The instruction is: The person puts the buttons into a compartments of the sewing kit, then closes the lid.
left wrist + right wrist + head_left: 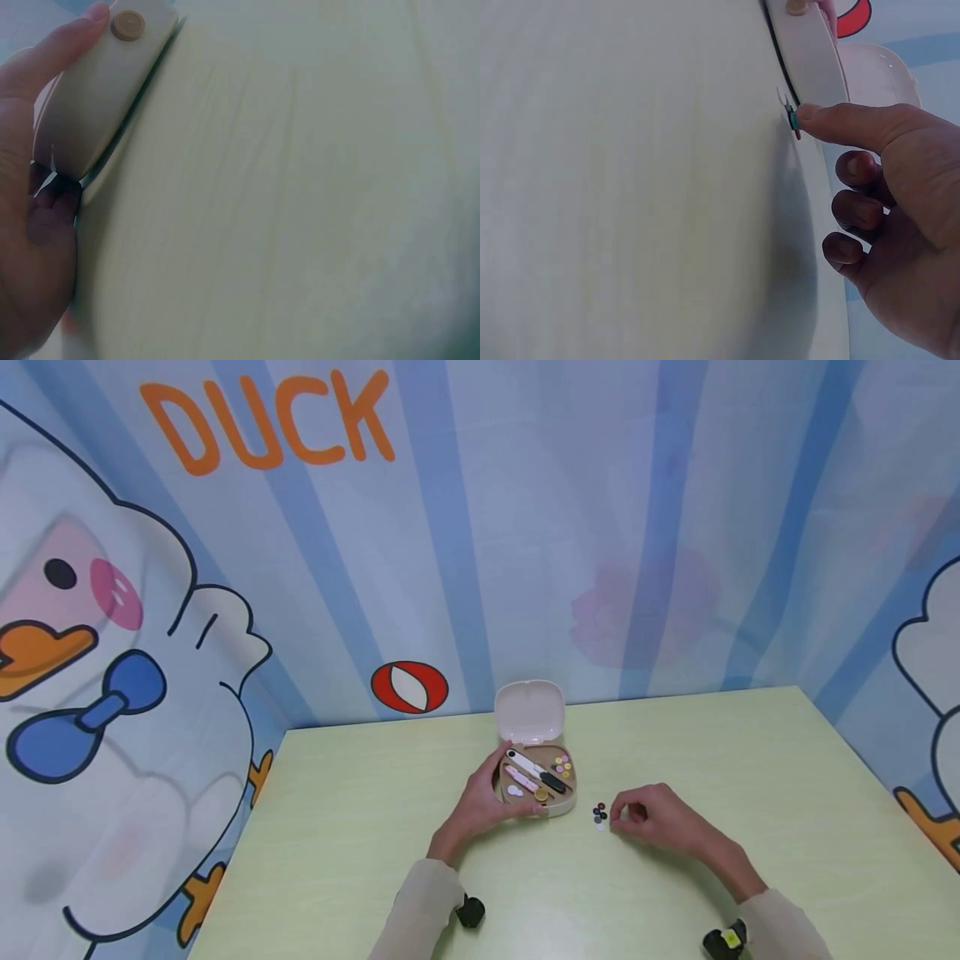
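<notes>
While the left hand (480, 806) grips the open case (537, 781) from its left side, thumb along the front wall and fingers curled round the far edge, the right hand (656, 818) rests on the table (750, 760) just right of a small cluster of buttons (599, 814). Its forefinger reaches out to touch the buttons, and the other fingers are curled under, holding nothing. The case sits near the middle of the table, its lid (529, 712) standing upright behind the tray. Inside lie a white and black tool, a pink one, a gold thimble and some pale buttons. The loose buttons lie on the table just beside the case's right front corner, between case and right hand.
</notes>
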Tool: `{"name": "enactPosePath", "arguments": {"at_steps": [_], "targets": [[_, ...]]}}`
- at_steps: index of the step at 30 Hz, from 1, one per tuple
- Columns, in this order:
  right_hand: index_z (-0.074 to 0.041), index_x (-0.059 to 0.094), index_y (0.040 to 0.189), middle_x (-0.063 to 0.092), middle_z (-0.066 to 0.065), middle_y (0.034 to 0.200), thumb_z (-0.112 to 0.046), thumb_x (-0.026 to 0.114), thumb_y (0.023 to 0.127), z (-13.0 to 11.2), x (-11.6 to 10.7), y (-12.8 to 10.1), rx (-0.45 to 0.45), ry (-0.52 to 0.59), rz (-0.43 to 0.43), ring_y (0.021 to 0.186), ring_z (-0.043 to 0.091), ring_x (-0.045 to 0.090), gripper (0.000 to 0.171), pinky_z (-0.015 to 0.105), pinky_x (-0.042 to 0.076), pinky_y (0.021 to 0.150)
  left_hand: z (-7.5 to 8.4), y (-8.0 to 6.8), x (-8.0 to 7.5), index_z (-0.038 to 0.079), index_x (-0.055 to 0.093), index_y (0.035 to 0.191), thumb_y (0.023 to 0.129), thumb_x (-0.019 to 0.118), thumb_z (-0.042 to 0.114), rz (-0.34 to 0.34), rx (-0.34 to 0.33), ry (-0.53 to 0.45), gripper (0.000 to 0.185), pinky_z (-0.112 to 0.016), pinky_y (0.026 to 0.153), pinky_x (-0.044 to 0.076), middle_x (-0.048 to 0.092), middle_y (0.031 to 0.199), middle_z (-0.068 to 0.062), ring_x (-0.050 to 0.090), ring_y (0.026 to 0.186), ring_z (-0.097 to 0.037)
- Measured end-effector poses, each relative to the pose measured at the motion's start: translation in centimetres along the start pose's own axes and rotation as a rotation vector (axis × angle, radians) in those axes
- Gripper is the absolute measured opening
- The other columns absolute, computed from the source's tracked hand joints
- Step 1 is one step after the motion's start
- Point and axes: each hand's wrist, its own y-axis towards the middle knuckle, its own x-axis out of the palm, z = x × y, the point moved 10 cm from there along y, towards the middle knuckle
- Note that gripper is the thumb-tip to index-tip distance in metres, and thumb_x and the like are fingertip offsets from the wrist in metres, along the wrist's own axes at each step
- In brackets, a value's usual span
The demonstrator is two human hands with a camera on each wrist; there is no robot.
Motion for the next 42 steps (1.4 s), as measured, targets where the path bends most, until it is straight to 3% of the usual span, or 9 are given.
{"name": "enactPosePath", "arguments": {"at_steps": [18,28,42], "targets": [[-0.018,0.076,0.092,0.045,-0.010,0.062,-0.010,0.079,0.093,-0.3,-2.1,4.1,0.019,-0.024,0.092,0.057,0.006,0.041,0.008,0.023,0.034,0.054,0.2,-0.1,0.2,0.025,0.025,0.166,0.074,0.094,0.048,-0.009,-0.003,0.002,0.117,-0.050,0.121,0.030,0.033,0.167,-0.002,0.031,0.152,-0.024],[-0.011,0.077,0.098,0.048,-0.005,0.065,-0.016,0.078,0.095,-0.1,-1.9,7.1,0.071,0.040,0.106,0.059,0.012,0.044,0.006,0.025,0.036,0.055,0.4,-0.2,0.0,0.024,0.025,0.166,0.075,0.093,0.046,-0.005,-0.004,0.011,0.116,-0.050,0.121,0.030,0.033,0.167,-0.002,0.032,0.151,-0.024],[-0.012,0.077,0.099,0.054,-0.002,0.068,-0.015,0.076,0.097,0.1,-0.4,10.1,0.136,0.093,0.113,0.062,0.015,0.048,0.005,0.024,0.036,0.053,0.3,-0.1,0.0,0.028,0.025,0.166,0.074,0.093,0.050,-0.003,0.000,0.011,0.117,-0.052,0.121,0.031,0.035,0.166,0.001,0.034,0.150,-0.022]]}}
